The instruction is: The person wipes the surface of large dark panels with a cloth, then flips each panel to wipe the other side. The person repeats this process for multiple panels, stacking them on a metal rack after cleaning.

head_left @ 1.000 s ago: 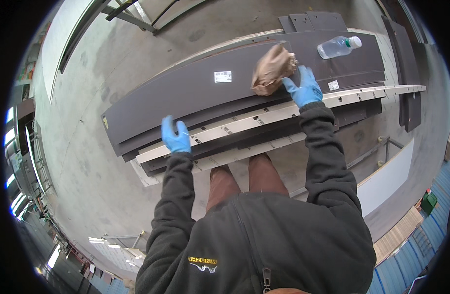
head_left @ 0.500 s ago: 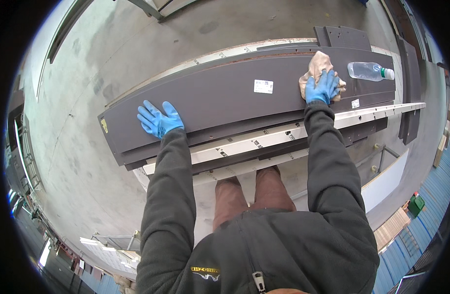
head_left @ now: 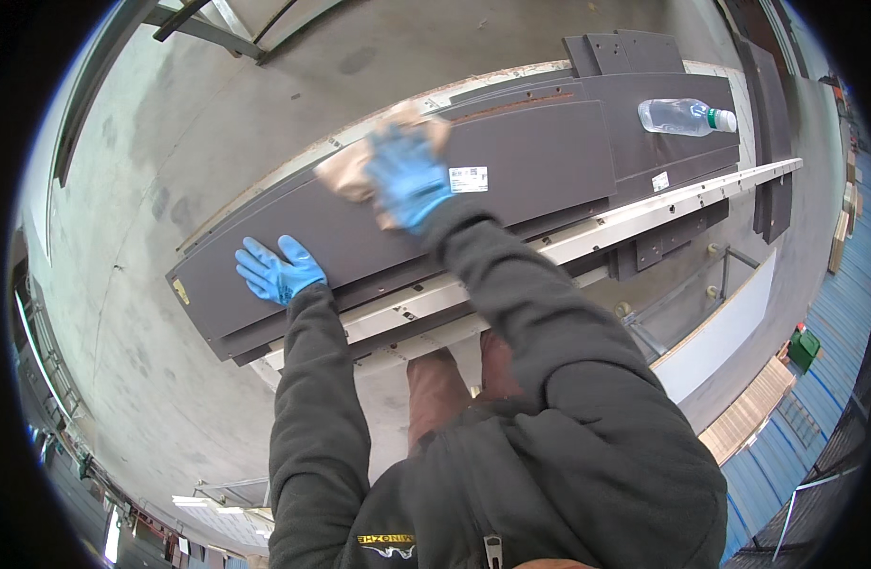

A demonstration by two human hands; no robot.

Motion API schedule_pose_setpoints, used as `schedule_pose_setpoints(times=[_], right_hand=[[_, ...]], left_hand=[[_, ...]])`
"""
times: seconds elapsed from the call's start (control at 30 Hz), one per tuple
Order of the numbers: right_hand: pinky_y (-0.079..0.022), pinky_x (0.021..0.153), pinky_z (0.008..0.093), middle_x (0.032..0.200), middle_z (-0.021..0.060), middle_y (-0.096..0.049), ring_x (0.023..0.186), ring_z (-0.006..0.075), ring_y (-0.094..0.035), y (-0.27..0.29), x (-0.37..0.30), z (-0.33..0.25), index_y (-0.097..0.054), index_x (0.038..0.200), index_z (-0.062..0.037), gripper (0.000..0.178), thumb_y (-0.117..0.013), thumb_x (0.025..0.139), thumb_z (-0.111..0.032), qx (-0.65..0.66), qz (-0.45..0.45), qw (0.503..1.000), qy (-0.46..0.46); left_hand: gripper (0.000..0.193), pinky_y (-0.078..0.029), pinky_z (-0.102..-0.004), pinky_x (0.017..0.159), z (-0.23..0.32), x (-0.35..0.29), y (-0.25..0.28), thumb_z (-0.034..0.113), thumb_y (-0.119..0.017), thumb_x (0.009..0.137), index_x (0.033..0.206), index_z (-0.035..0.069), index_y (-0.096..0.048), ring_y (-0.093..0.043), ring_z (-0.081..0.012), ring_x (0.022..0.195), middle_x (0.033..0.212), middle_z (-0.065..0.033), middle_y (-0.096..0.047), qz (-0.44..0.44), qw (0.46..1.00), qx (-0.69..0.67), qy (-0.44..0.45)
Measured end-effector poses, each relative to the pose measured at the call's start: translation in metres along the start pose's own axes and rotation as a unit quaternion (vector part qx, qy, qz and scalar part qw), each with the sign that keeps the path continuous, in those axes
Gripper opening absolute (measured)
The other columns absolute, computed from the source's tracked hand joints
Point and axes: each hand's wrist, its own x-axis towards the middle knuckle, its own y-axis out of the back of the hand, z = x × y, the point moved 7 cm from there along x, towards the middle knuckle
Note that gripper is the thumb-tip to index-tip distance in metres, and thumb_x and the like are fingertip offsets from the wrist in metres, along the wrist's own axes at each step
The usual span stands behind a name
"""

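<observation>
Dark grey panel [head_left: 540, 142], uppermost beneath the hands, lying flat in front of the person, its long axis running from left to right and rising slightly toward the right in this view. At its left end sits a small yellow label [head_left: 180, 291]. Next comes the gloved left hand [head_left: 279, 273], open, fingers spread, resting on the surface near that end and holding nothing. A tan cloth [head_left: 345, 175] follows, farther from the body than the left hand and apart from it, reaching to the panel's far edge. Over the cloth lies the gloved right hand [head_left: 405, 175], the nearer of the two to it; blur hides whether the fingers grip the fabric or merely press on it. The hands are thus apart, both left of the panel's middle, the right one farther out. Just right of the right hand is a white label [head_left: 469, 179]; beyond it, bare surface extends to the panel's right end, with a brown streak [head_left: 516, 104] along the far side. Farther right, a clear bottle [head_left: 687, 117] lies on its side on a lower panel [head_left: 635, 175], cap toward the right.
</observation>
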Motion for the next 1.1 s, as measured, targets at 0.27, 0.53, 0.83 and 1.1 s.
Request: schedule_pose_setpoints(times=[0.27,0.53,0.83,1.1], right_hand=[[-0.021,0.125,0.0664,0.157,0.0219,-0.047,0.15,0.0452,-0.038,0.155,-0.119,0.257,-0.063,0.136,-0.0106,0.055,-0.069,0.085,-0.031,-0.203,0.118,0.951,-0.2],[-0.021,0.126,0.0657,0.162,0.0228,-0.044,0.156,0.0465,-0.029,0.111,-0.146,0.148,-0.069,0.124,-0.0068,0.047,-0.072,0.085,-0.032,-0.139,0.056,0.972,-0.18],[-0.026,0.124,0.0641,0.158,0.02,-0.047,0.151,0.046,-0.035,0.155,-0.105,0.247,-0.064,0.134,-0.0064,0.051,-0.069,0.087,-0.028,-0.155,0.112,0.955,-0.228],[-0.023,0.127,0.0608,0.163,0.024,-0.042,0.155,0.0462,-0.031,0.162,-0.189,0.227,-0.061,0.139,-0.0033,0.059,-0.07,0.086,-0.028,-0.106,0.097,0.96,-0.241]], left_hand=[[0.078,-0.02,-0.0566,0.127,0.0,-0.001,-0.003,0.059,-0.041,0.106,0.165,0.01,-0.033,-0.026,-0.0432,0.157,0.17,-0.0243,-0.028,0.011,1.0,0.012,-0.004],[0.078,-0.02,-0.0563,0.127,0.0,0.0,-0.005,0.059,-0.038,0.107,0.166,0.01,-0.031,-0.024,-0.0427,0.158,0.171,-0.0241,-0.026,-0.001,1.0,0.018,-0.001],[0.078,-0.021,-0.0566,0.126,-0.002,0.001,-0.006,0.06,-0.039,0.107,0.166,0.01,-0.032,-0.026,-0.043,0.157,0.171,-0.0241,-0.027,-0.003,1.0,0.023,-0.004],[0.079,-0.021,-0.0575,0.126,-0.004,0.0,-0.008,0.06,-0.039,0.106,0.166,0.01,-0.031,-0.026,-0.0441,0.156,0.17,-0.0252,-0.027,-0.002,1.0,0.022,-0.002]])
